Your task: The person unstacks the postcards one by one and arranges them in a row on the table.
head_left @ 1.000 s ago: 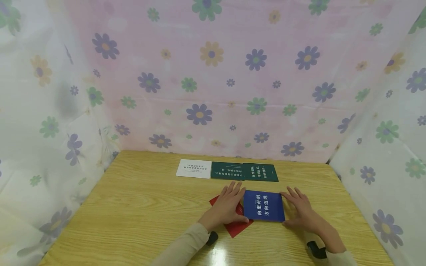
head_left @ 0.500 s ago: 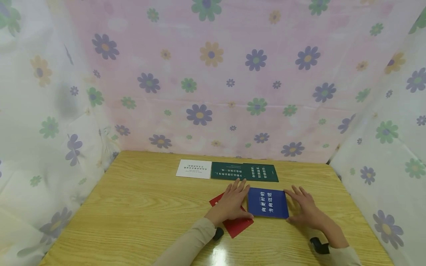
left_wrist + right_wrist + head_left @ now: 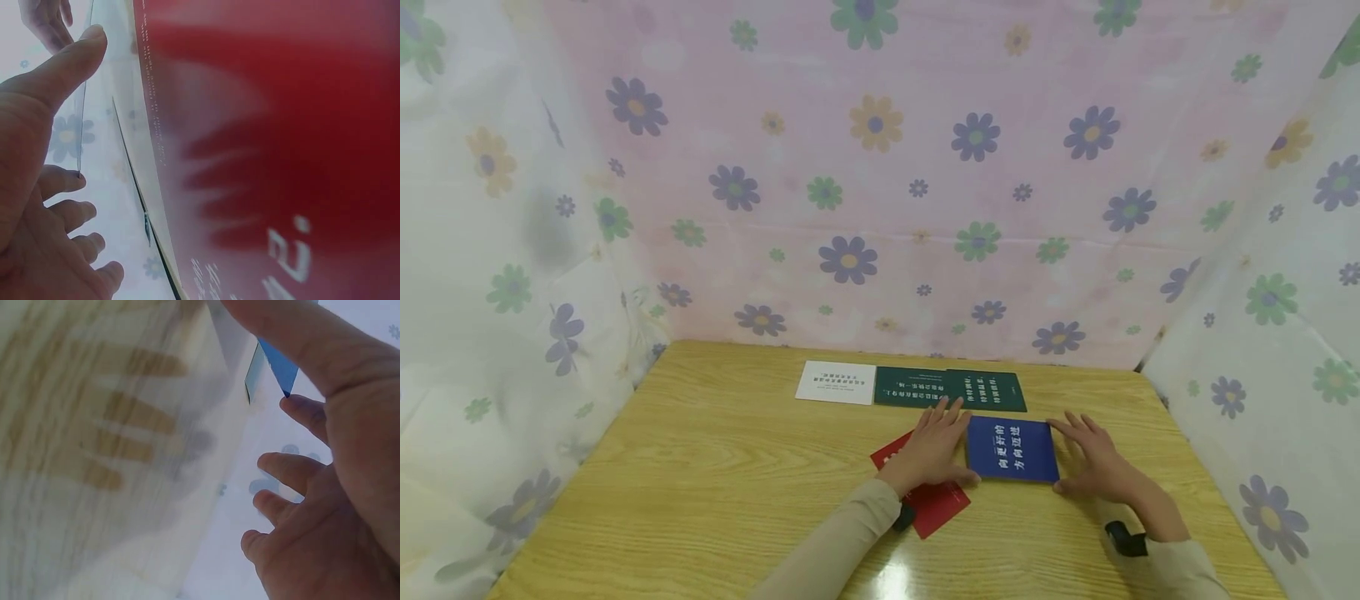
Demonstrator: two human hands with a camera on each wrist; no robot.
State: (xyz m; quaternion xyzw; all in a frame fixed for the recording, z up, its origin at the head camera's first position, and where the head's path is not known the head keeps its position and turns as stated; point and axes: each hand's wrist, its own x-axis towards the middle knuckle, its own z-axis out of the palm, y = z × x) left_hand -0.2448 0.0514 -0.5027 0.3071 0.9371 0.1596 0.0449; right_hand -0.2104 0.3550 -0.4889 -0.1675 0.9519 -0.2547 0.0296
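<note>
Blue card (image 3: 1012,449) now farther up the bench (image 3: 715,492) toward the green cards (image 3: 950,388), left hand (image 3: 931,451) and right hand (image 3: 1094,467) flat, fingers straight, pressing its edges, red card (image 3: 934,504) unmoved

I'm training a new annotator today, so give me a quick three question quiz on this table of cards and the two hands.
1. True or false: the left hand rests on the red card.
2. Which card lies between the two hands? A. white card B. blue card C. a green card
3. Fill in: the row at the far side of the table holds one white card and ___ dark green cards.

Key:
1. True; its palm lies flat over the red card.
2. B; the blue card has the left hand at its left edge and the right hand at its right edge, fingers spread.
3. two
</note>
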